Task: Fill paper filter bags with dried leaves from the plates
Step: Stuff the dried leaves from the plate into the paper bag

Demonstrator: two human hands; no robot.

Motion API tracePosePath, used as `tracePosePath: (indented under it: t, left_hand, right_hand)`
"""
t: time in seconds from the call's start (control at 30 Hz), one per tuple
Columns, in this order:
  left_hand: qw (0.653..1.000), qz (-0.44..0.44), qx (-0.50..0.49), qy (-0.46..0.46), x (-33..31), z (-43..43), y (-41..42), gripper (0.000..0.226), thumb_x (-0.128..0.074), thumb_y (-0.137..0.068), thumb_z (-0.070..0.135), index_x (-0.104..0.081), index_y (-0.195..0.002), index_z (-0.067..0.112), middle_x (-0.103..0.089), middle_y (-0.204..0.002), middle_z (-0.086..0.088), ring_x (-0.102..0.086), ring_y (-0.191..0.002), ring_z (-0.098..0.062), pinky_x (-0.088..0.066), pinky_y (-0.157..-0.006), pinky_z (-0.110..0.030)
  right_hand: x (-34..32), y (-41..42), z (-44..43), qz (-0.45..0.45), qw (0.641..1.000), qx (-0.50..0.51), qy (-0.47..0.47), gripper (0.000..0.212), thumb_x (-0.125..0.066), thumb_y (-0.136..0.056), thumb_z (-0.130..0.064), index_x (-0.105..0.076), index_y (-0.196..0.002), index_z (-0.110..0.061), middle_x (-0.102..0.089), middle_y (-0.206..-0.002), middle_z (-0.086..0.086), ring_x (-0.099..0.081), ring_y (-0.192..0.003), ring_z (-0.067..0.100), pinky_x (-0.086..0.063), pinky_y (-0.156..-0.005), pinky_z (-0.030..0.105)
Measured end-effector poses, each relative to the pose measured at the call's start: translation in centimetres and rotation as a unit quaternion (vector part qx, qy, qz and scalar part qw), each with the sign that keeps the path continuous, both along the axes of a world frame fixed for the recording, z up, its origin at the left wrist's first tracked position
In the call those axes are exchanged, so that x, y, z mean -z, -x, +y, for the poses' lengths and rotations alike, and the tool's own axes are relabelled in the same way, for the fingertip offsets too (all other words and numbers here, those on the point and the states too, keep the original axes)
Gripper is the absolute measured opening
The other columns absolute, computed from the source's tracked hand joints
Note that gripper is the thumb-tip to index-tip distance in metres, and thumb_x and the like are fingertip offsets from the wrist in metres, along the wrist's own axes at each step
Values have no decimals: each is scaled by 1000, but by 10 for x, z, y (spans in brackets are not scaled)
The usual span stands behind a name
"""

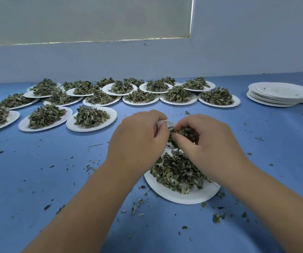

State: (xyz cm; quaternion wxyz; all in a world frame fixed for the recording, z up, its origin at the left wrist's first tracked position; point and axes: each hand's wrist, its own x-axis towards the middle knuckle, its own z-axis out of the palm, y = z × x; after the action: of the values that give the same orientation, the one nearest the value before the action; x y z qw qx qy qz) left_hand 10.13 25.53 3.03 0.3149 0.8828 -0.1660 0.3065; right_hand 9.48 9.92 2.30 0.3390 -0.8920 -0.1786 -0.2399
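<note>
Your left hand (138, 136) pinches one filter bag (162, 122) — mostly hidden; your right hand (203, 139) clutches dried leaves (182, 133) above one plate (183, 198); far-edge plates (218, 105) overlap, uncountable.

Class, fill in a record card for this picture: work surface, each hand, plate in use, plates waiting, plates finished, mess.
Surface: blue table
Left hand: pinches the white filter bag by its edge
Right hand: pinches dried leaves at the bag
Plate in use: near plate, below the hands, heaped with leaves
Plates waiting: heaped plates in rows behind
Empty plates: stacked, far right
Mess: leaf crumbs scattered on the table
</note>
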Motion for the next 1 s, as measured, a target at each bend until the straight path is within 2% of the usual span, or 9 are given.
tracePosePath:
  t: [0.17, 0.27, 0.37, 0.57, 0.67, 0.73, 0.8, 0.9, 1.0]
  left_hand:
    - [1000, 17, 17, -3, 2, -6, 1, 17, -56, -92, 22, -73, -90, 22, -49, -61, 14, -50, -64, -10, -45, -60, -31]
    - [999, 30, 15, 8, 5, -9, 0, 17, -57, -91, 22, -73, -86, 24, -51, -59, 13, -50, -62, -7, -43, -57, -29]
    - [998, 41, 11, 37, 7, -8, 0, 18, -58, -90, 23, -73, -83, 28, -54, -58, 10, -50, -59, -6, -41, -54, -25]
    - [994, 58, 15, 90, 9, -10, -1, 19, -60, -86, 17, -73, -77, 27, -61, -63, 7, -50, -56, -6, -37, -51, -17]
    - [994, 69, 18, 88, 11, -12, -1, 19, -59, -86, 20, -72, -76, 28, -61, -60, 6, -52, -57, -7, -39, -50, -19]
    - [994, 64, 15, 91, 12, -11, -2, 19, -59, -87, 20, -72, -76, 28, -60, -59, 5, -53, -59, -9, -42, -51, -24]
    - [994, 57, 11, 95, 11, -10, -2, 19, -59, -87, 20, -72, -76, 29, -61, -59, 6, -54, -59, -9, -42, -52, -25]
    - [993, 49, 12, 104, 10, -9, -1, 20, -60, -86, 19, -71, -75, 32, -60, -60, 6, -53, -57, -7, -41, -52, -20]
    - [992, 50, 18, 111, 9, -10, 0, 19, -58, -84, 23, -71, -75, 33, -60, -61, 6, -53, -57, -7, -42, -51, -22]
  right_hand:
    - [3, 0, 4, -20, 999, 28, 25, 13, -70, -81, -29, -62, -92, -29, -52, -76, -20, -50, -74, -5, -37, -68, 6]
    - [2, 0, 4, -10, 998, 30, 48, 16, -70, -81, -31, -61, -95, -29, -48, -75, -20, -47, -73, -7, -36, -64, 8]
    - [0, 2, 0, -11, 998, 13, 54, 16, -69, -81, -31, -63, -95, -28, -51, -77, -17, -49, -73, -2, -36, -68, 7]
    - [0, 3, 2, -3, 994, 0, 112, 11, -64, -88, -30, -68, -94, -21, -51, -82, -5, -50, -78, 15, -42, -69, 32]
    - [1, 3, 4, 2, 994, -3, 107, 13, -64, -87, -31, -67, -96, -24, -50, -83, -7, -50, -80, 13, -39, -68, 26]
    - [1, 2, 1, 9, 997, -9, 75, 17, -67, -84, -32, -64, -101, -29, -52, -86, -13, -49, -80, 2, -35, -69, 14]
    - [1, 3, -1, 8, 999, -13, 31, 18, -69, -82, -30, -60, -98, -32, -52, -86, -16, -49, -78, -3, -37, -70, 8]
    - [0, 5, -1, -17, 1000, -10, 4, 14, -69, -82, -21, -59, -90, -28, -55, -84, -14, -53, -76, 1, -42, -69, 14]
    - [-1, 5, 1, -31, 999, -8, 34, 9, -66, -84, -16, -65, -86, -25, -60, -82, -9, -54, -76, 7, -46, -69, 25]
